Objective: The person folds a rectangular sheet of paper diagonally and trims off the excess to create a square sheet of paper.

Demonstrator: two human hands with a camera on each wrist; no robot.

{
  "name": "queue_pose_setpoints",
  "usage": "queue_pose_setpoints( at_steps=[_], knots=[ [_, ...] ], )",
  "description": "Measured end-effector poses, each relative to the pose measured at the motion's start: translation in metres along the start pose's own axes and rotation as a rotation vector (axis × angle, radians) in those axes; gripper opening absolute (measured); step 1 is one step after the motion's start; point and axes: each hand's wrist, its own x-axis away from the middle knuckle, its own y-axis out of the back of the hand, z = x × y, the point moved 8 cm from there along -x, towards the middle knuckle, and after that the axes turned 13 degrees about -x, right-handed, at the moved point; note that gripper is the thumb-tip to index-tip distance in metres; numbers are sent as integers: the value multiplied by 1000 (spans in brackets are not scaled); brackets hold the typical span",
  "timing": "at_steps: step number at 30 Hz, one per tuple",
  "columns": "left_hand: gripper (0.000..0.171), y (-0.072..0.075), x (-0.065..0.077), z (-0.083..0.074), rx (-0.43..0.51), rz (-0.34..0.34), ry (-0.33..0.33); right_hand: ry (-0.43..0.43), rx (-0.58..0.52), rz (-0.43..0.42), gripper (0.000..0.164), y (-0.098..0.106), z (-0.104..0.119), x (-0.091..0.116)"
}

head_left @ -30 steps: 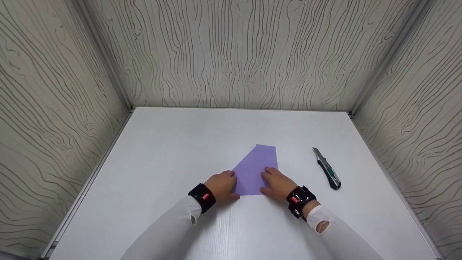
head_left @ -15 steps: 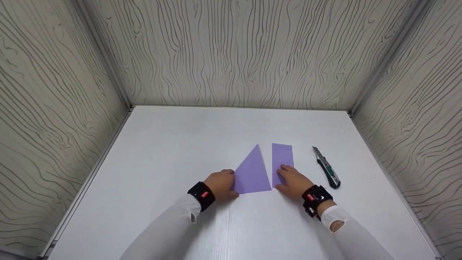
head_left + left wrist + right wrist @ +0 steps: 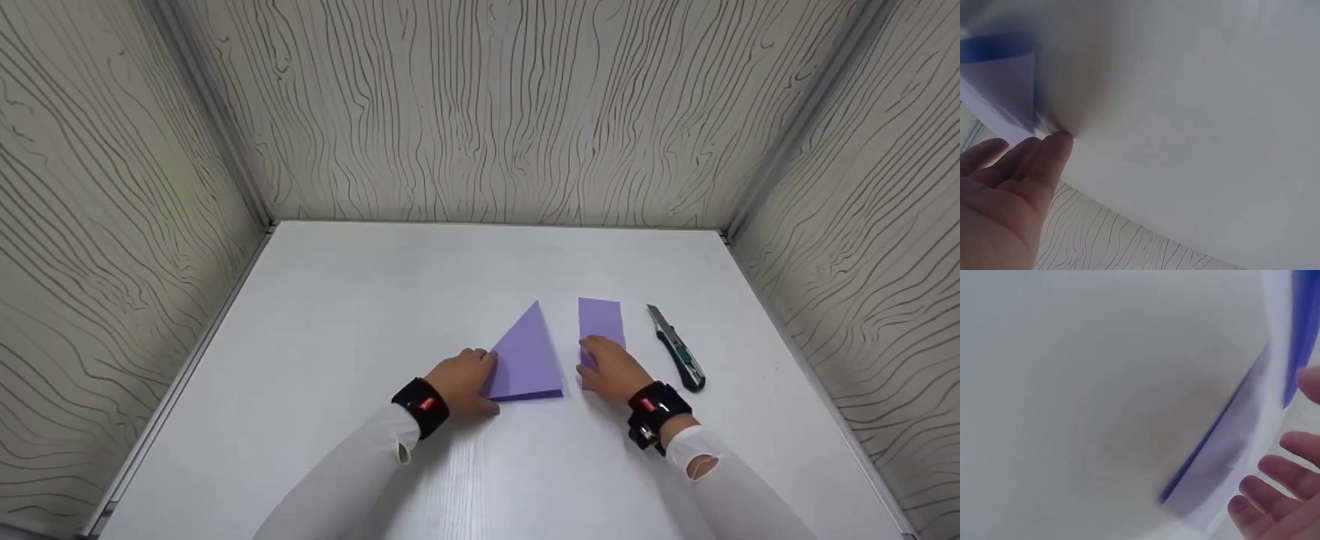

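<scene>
A folded purple paper triangle (image 3: 527, 364) lies on the table in the head view, its apex pointing away. Its near edge gapes slightly, and a darker inside shows there. My left hand (image 3: 463, 381) rests against its left side, and the left wrist view shows the fingers fairly straight, with the paper (image 3: 1002, 79) beyond them. Right of the triangle lies a purple paper strip (image 3: 601, 319). My right hand (image 3: 613, 369) covers the strip's near end, fingers extended and apart in the right wrist view, where the strip (image 3: 1221, 450) lies beside them.
A utility knife (image 3: 679, 351) with its blade out lies right of the strip, close to my right hand. The white table (image 3: 360, 285) is bordered by wood-patterned panels (image 3: 487, 112) at the back and both sides.
The paper strip has come away from the triangle and slid right under my right hand, leaving a gap. The triangle's near edge has lifted a little. My left hand has stayed nearly still.
</scene>
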Motion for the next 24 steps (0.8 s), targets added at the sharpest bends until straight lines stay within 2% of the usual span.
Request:
queue_pose_setpoints(
  at_steps=[5,11,16,24],
  knots=[
    [81,0,0,1,-2,-11,5,-70,-169,-42,53,-11,19,-11],
    [60,3,2,-1,10,-30,-10,-258,-315,-27,61,-27,22,-19],
    [57,4,3,-1,18,-43,-23,-352,-392,-61,55,-33,21,-22],
    [64,-1,2,3,-1,-57,-44,-407,-645,-87,43,-38,30,-26]
  ],
)
